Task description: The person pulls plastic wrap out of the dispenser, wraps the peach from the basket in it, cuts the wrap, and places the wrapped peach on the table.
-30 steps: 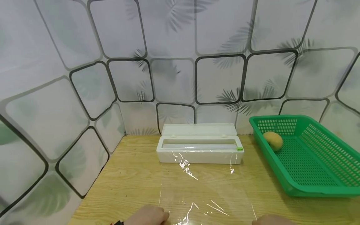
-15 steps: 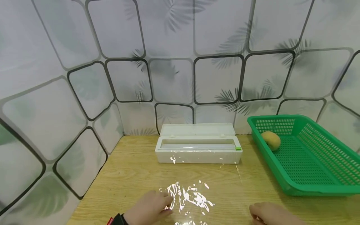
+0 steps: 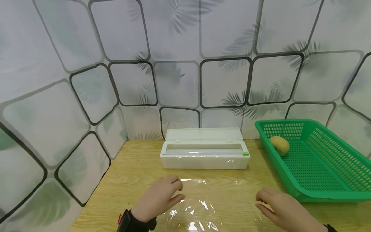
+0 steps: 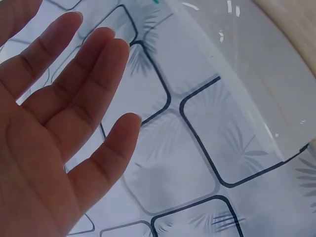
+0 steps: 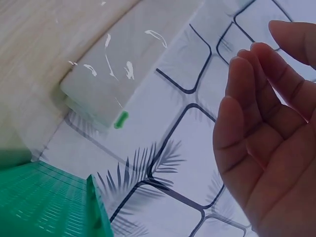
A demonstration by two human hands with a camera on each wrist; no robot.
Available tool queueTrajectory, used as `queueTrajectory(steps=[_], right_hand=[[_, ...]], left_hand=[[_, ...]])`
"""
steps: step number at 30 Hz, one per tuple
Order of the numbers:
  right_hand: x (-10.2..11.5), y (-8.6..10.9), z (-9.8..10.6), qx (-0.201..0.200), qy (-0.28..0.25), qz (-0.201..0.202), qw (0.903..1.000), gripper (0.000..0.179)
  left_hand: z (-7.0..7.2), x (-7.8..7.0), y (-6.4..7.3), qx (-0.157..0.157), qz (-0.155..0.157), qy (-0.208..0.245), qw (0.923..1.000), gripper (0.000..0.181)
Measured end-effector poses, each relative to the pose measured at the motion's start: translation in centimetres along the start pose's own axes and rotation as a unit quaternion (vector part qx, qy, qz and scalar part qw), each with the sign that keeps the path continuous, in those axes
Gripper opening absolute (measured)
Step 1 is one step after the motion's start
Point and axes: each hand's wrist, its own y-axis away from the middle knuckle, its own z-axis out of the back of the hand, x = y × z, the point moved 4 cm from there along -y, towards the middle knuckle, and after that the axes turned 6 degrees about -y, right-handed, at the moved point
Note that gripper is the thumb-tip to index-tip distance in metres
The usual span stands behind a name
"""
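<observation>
Clear cling film [image 3: 200, 206] spreads over the wooden table between the hands, visible by its bright glints. It runs toward a white cling film dispenser [image 3: 204, 162] whose lid [image 3: 204, 134] is raised, with the film roll [image 3: 204, 151] inside. At the film's left edge is my left hand [image 3: 160, 196], fingers loosely bent and holding nothing; the left wrist view shows its bare palm and parted fingers [image 4: 94, 94]. On the film's right side my right hand [image 3: 285, 209] hovers with relaxed fingers, and its palm also looks bare in the right wrist view.
A green plastic basket [image 3: 304, 196] stands on the right with a round yellowish fruit [image 3: 279, 145] in its left part. A green slider [image 3: 245, 153] sits at the dispenser's right end. Patterned sheeting [image 3: 179, 83] closes off the back and left of the table [image 3: 121, 180].
Both hands have moved forward from the near edge toward the dispenser and come off the film. The film has sunk flatter onto the table, its glints shifting. Dispenser and basket stay put.
</observation>
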Motion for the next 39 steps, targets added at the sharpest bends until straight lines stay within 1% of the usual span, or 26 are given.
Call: queueTrajectory(steps=[5,10,14,15,18,21,24,28,30,32,36,39], right_hand=[[0.2,-0.9,0.9,-0.025,0.02,-0.012,0.9994,0.032],[0.2,-1.8,2.3,-0.046,0.043,-0.012,0.9979,0.034],[-0.1,-2.6,4.2,-0.06,0.064,-0.011,0.9961,0.033],[-0.2,-2.8,4.7,-0.06,0.067,-0.014,0.9958,0.033],[-0.9,-3.2,6.5,-0.053,0.088,-0.025,0.9944,0.034],[-2.0,-3.6,8.4,-0.036,0.109,-0.046,0.9923,0.033],[-3.4,-3.9,10.0,-0.017,0.131,-0.072,0.9886,0.03],[-5.8,-4.2,11.6,0.012,0.143,-0.115,0.983,0.021],[-7.1,-4.5,12.1,0.03,0.137,-0.137,0.9806,0.017],[-8.4,-4.9,12.5,0.041,0.129,-0.151,0.9793,0.013],[-10.7,-5.3,12.9,0.051,0.128,-0.161,0.9774,0.01],[-12.6,-5.7,12.9,0.064,0.132,-0.173,0.974,0.007]], left_hand=[[0.2,0.0,-0.8,-0.003,0.017,0.008,0.9998,0.014],[0.2,-0.1,-1.3,-0.004,0.017,-0.001,0.9999,0.014],[0.2,-0.1,-1.3,-0.013,0.01,0.0,0.9999,0.014],[0.2,-0.1,-1.3,-0.02,0.005,-0.002,0.9998,0.014],[0.1,0.0,-1.2,-0.026,0.0,0.003,0.9997,0.013],[0.0,0.1,-1.1,-0.016,0.005,0.005,0.9998,0.013],[-0.2,0.2,-1.1,0.006,0.018,0.008,0.9998,0.013],[-0.2,0.4,-1.1,0.017,0.022,0.013,0.9995,0.013],[-0.3,0.6,-1.1,0.017,0.025,0.009,0.9995,0.013],[-0.4,1.0,-1.1,0.019,0.032,0.001,0.9993,0.015],[-0.4,1.8,-0.9,0.027,0.054,-0.028,0.9978,0.018],[-0.3,2.0,-0.7,0.031,0.065,-0.041,0.9966,0.019]])
